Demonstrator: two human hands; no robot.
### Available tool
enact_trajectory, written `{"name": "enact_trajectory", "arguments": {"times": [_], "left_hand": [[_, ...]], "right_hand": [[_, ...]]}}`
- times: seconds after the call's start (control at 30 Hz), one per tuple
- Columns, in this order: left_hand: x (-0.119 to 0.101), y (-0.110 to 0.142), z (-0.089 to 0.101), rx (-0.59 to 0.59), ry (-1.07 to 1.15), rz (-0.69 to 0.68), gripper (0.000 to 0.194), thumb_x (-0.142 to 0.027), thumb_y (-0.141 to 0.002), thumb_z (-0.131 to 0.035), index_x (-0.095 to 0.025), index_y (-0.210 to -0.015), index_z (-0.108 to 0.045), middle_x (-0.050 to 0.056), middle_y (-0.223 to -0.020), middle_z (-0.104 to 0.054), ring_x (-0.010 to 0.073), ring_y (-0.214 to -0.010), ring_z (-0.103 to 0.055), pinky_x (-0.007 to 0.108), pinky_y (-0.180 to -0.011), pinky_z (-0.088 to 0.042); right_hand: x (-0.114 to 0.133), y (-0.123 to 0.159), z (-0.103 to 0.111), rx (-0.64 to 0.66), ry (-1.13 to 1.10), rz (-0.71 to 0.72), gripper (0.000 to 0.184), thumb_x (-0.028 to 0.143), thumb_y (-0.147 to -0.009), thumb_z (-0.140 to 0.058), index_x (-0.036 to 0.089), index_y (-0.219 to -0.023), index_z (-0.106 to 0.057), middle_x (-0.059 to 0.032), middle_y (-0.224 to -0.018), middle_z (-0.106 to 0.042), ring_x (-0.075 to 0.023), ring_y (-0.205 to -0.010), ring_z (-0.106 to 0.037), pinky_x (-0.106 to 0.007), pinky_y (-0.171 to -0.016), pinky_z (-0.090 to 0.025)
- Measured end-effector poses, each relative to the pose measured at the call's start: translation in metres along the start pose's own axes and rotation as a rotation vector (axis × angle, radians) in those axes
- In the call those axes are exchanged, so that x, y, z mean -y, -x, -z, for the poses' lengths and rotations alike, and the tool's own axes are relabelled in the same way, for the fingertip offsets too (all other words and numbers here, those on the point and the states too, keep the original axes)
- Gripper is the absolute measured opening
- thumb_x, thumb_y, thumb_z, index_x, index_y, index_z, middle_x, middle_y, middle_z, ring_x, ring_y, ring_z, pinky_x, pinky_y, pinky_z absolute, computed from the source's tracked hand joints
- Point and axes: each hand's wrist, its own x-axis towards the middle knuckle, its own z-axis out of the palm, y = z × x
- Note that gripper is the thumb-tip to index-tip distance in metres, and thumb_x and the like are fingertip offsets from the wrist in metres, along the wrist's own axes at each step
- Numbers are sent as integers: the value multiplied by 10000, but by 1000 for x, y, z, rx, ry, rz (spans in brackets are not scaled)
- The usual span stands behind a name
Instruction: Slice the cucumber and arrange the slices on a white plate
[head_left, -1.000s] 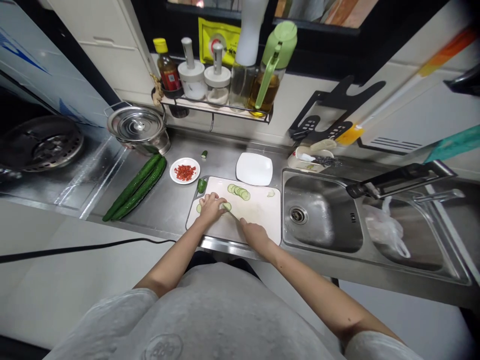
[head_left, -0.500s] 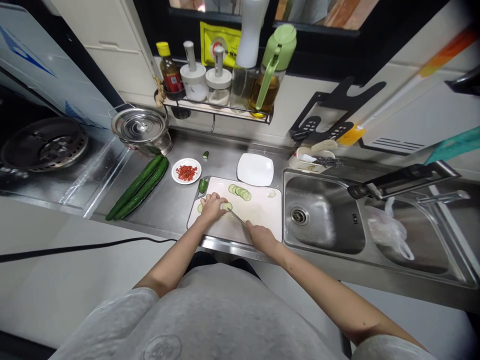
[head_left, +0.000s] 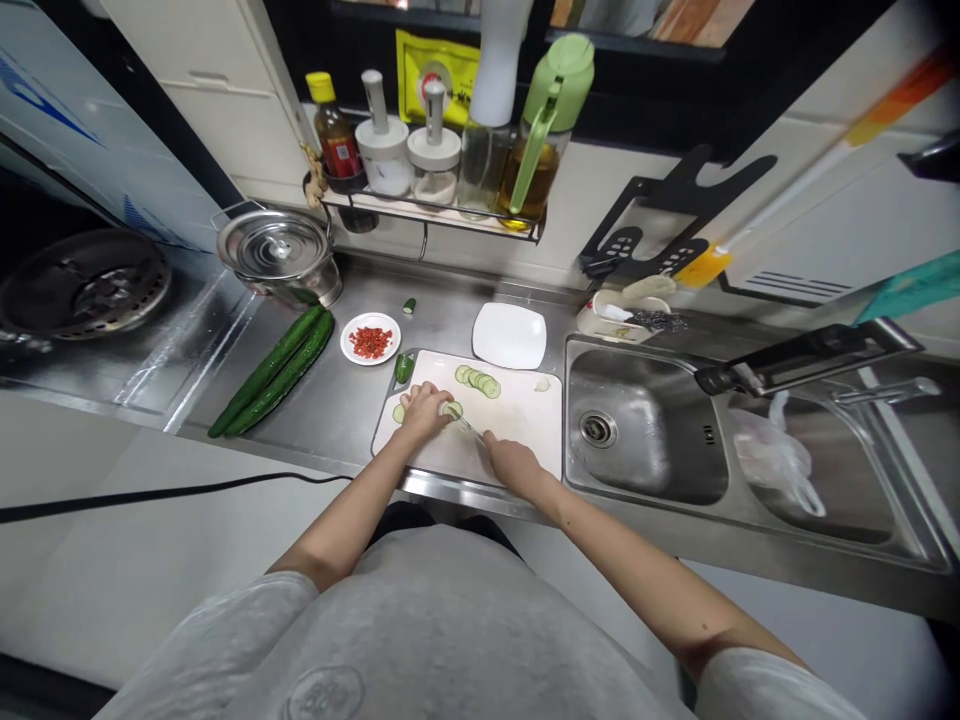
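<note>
On the white cutting board [head_left: 517, 440], my left hand [head_left: 424, 411] is closed around a cucumber slice [head_left: 452, 410], its fingers at the slice's edge. My right hand [head_left: 516, 466] grips a knife [head_left: 472, 431] whose tip reaches the slice. Farther up the board lies a row of overlapping cucumber slices [head_left: 478, 381], with a small pale piece [head_left: 541, 385] to their right. Another slice [head_left: 398, 413] shows left of my left hand, partly covered by it. A green cucumber end [head_left: 404, 368] rests at the board's upper left corner.
Two whole cucumbers [head_left: 274, 375] lie left, near a plate of chopped red pieces [head_left: 371, 340]. A white square plate [head_left: 509, 336] stands behind the board. The sink [head_left: 645, 420] is at right, a lidded steel pot [head_left: 277, 250] at back left, and a condiment rack [head_left: 435, 212] above.
The knife has turned slightly, its blade now showing a brighter face, and my right hand has shifted a little left. My left hand keeps its place on the slice.
</note>
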Motion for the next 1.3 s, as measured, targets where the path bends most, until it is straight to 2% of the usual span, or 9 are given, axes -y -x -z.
{"name": "enact_trajectory", "arguments": {"times": [0.13,0.3,0.47,0.6,0.8,0.93,1.03,1.17,1.3], "left_hand": [[-2,1,1,14,-18,0,327,-405,-740,-661,-349,-1061,-631,48,-1145,-490,288,-1115,-388,426,-908,-269],[-8,4,-4,-39,-45,64,361,-450,-763,-624,-257,-1067,-595,89,-1140,-509,299,-1106,-397,434,-908,-273],[-13,1,-9,-32,-41,98,284,-388,-755,-630,-225,-986,-600,106,-1121,-521,313,-1103,-407,439,-895,-273],[-14,-4,-9,-5,-17,115,267,-348,-726,-639,-223,-958,-597,102,-1105,-547,308,-1085,-429,421,-872,-282],[-18,-6,-7,39,38,128,267,-241,-712,-603,-234,-975,-557,47,-915,-635,266,-971,-507,393,-847,-284],[-20,-6,-6,22,101,141,295,-176,-708,-570,-245,-994,-574,22,-886,-658,246,-956,-541,382,-850,-307],[-17,-6,-6,9,209,118,244,-152,-739,-526,-236,-956,-600,8,-862,-661,193,-860,-577,341,-820,-362],[-8,-5,-4,4,402,12,213,-136,-743,-519,-206,-923,-611,-3,-814,-643,125,-723,-568,246,-704,-423],[13,-4,4,-10,493,-27,181,-150,-724,-552,-183,-888,-621,-3,-789,-630,103,-689,-554,217,-677,-443]], "right_hand": [[-9,7,-8,18,6,-1,327,85,-889,-334,155,-1204,-386,-143,-965,-665,-249,-913,-646,-314,-710,-441],[-15,14,-11,44,-20,-12,329,99,-889,-352,169,-1210,-369,-134,-952,-665,-238,-899,-644,-299,-698,-417],[-25,23,-16,-5,-82,-1,275,165,-904,-358,182,-1177,-389,-116,-941,-660,-223,-866,-630,-273,-668,-368],[-37,34,-29,-60,-183,-59,250,220,-930,-331,174,-1168,-393,-106,-934,-654,-201,-848,-610,-253,-638,-316],[-47,44,-41,-93,-278,-142,225,210,-926,-336,172,-1134,-415,-90,-879,-654,-191,-804,-598,-253,-599,-251],[-48,45,-43,-119,-308,-152,211,205,-927,-343,176,-1122,-418,-80,-864,-653,-180,-775,-595,-252,-594,-235],[-48,45,-44,-128,-321,-158,198,211,-928,-358,176,-1111,-426,-81,-861,-652,-178,-772,-594,-251,-597,-236],[-49,44,-44,-145,-341,-168,202,220,-931,-366,175,-1118,-427,-76,-847,-651,-176,-763,-594,-247,-605,-247],[-48,41,-42,-149,-320,-148,199,220,-926,-362,174,-1106,-433,-83,-853,-655,-182,-769,-595,-245,-603,-250]]}}
